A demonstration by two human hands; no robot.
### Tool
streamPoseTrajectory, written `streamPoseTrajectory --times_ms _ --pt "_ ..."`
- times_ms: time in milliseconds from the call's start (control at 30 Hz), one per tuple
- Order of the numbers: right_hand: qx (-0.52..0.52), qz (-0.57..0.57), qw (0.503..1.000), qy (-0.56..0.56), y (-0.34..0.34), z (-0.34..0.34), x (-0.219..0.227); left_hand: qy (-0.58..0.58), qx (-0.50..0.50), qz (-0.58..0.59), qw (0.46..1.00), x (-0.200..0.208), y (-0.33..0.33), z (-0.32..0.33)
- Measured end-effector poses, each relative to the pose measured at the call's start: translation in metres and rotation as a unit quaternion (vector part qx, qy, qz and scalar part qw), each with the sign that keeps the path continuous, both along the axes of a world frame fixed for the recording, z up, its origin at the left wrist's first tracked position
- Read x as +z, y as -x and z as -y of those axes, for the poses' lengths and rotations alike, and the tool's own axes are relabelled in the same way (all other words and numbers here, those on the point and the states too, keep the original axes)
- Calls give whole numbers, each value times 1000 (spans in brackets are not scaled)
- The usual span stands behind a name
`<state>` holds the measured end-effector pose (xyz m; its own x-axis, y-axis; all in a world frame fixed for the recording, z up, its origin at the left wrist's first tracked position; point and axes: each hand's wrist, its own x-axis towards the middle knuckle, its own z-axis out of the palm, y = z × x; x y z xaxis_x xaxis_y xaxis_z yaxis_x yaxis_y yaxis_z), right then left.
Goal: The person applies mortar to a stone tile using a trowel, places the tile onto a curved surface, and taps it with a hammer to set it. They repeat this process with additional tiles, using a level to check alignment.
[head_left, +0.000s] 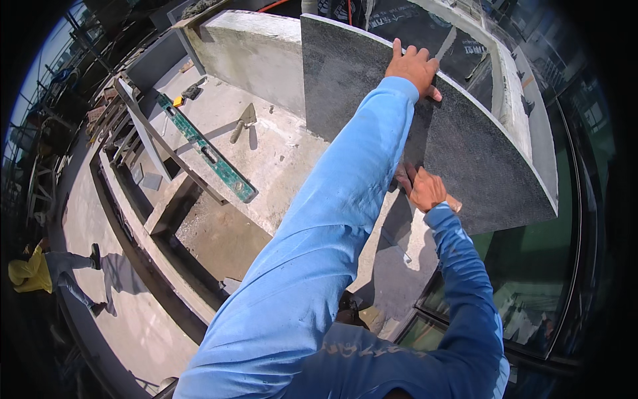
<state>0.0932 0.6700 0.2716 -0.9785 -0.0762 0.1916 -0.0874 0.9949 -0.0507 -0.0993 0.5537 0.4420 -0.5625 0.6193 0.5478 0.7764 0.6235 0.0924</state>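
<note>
A large dark grey stone slab (365,80) stands on edge against the low concrete wall, its long upper edge running down to the right. My left hand (413,66) grips that edge, with the fingers over the top and the thumb on the near face. Lower down, close to the face of the slab, my right hand (425,189) is closed round a tool handle (454,203). Only the tan butt of the handle shows, so I cannot tell the tool's kind. A pointed trowel (244,122) lies on the concrete to the left, away from both hands.
A green spirit level (207,149) lies on the concrete ledge (282,149). Left of it are a metal bar (143,126) and a framed recess (212,233). A person in yellow (33,271) walks at far left. Glass panels (531,279) border the right side.
</note>
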Motion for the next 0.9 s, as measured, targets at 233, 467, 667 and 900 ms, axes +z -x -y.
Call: streamPoseTrajectory --times_ms 233,467,667,900 --pt "-55 -46 975 212 78 51 -34 26 1 37 999 4 2 -1" --pt "21 -17 976 216 123 64 13 33 0 60 998 7 2 -1" --pt "74 -12 974 215 147 119 41 30 1 40 999 8 1 1" --pt "-25 -47 980 190 106 84 20 50 3 20 999 6 3 -3"
